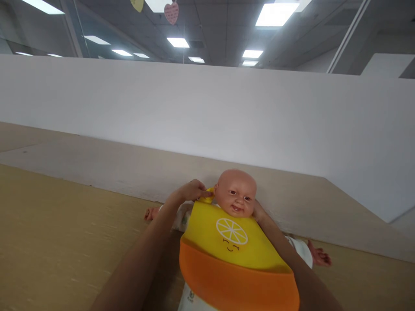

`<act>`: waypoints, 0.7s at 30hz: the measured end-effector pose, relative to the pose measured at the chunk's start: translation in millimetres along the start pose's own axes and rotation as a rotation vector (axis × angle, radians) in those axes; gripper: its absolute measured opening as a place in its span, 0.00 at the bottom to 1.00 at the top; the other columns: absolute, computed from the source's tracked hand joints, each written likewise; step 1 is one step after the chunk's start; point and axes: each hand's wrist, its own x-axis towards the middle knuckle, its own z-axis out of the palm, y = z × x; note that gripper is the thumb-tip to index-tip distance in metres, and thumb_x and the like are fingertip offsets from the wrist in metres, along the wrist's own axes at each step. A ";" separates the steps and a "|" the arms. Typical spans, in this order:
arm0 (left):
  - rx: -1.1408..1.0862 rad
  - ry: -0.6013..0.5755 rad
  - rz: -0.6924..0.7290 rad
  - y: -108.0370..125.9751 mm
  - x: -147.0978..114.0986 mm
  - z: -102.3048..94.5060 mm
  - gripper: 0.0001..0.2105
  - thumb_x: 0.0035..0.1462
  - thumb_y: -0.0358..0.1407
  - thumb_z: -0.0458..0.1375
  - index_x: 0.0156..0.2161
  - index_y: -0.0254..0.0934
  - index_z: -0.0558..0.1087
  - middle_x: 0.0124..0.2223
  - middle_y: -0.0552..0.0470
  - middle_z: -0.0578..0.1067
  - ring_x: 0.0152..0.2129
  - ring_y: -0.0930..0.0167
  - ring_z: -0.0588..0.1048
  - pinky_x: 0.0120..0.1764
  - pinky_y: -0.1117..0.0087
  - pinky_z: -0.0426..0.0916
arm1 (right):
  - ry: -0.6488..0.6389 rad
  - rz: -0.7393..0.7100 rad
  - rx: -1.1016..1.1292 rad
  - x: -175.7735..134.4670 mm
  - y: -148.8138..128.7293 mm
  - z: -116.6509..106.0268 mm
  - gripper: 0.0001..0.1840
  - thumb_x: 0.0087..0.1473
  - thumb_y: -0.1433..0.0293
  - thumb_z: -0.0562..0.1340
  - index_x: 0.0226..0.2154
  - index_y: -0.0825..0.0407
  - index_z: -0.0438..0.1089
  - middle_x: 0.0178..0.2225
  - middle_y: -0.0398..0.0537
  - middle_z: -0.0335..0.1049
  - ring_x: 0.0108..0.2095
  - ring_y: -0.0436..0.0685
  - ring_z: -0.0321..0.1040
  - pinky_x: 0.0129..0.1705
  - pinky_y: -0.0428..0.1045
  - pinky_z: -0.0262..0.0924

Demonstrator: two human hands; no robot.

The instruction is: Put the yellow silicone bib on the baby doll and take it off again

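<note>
A bald baby doll (236, 190) in white clothing lies face up, its arms spread to both sides. Over its chest is a yellow silicone bib (207, 224) with a white lemon slice and a smiling face printed on it. The bib's lower part is an orange pocket (240, 276). At the left of the doll's neck, my left hand (196, 191) pinches the yellow neck strap of the bib between thumb and fingers. My right hand (258, 211) is at the other side of the neck, its fingers hidden behind the doll's head.
The doll lies on a tan surface (65, 216), with a pale ledge (113, 162) behind its head. Beyond that rises a low white wall (178, 108) topped by glass panels. Paper hearts, one of them pink (171, 13), hang at the top.
</note>
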 end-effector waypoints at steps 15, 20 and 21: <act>-0.356 -0.098 0.165 -2.8 -4.3 2.4 0.24 0.30 0.53 0.69 0.23 0.34 0.70 0.20 0.57 0.68 0.19 0.77 0.62 0.24 0.74 0.54 | 0.138 0.148 0.119 -11.5 -14.4 10.4 0.13 0.24 0.61 0.69 0.17 0.47 0.69 0.22 0.44 0.72 0.30 0.60 0.67 0.36 0.54 0.65; -0.489 -0.126 0.174 -3.5 -7.9 1.7 0.23 0.30 0.49 0.71 0.25 0.32 0.73 0.23 0.55 0.72 0.22 0.76 0.66 0.28 0.74 0.59 | 0.147 0.123 0.074 -14.3 -14.8 10.8 0.10 0.27 0.63 0.68 0.17 0.47 0.69 0.22 0.49 0.72 0.35 0.65 0.68 0.39 0.56 0.64; -0.504 -0.127 0.177 -3.6 -8.5 1.4 0.22 0.30 0.48 0.71 0.25 0.32 0.73 0.23 0.55 0.72 0.22 0.76 0.67 0.28 0.74 0.59 | 0.146 0.124 0.068 -14.4 -14.0 10.0 0.10 0.28 0.63 0.68 0.17 0.47 0.68 0.22 0.49 0.72 0.35 0.66 0.68 0.39 0.56 0.63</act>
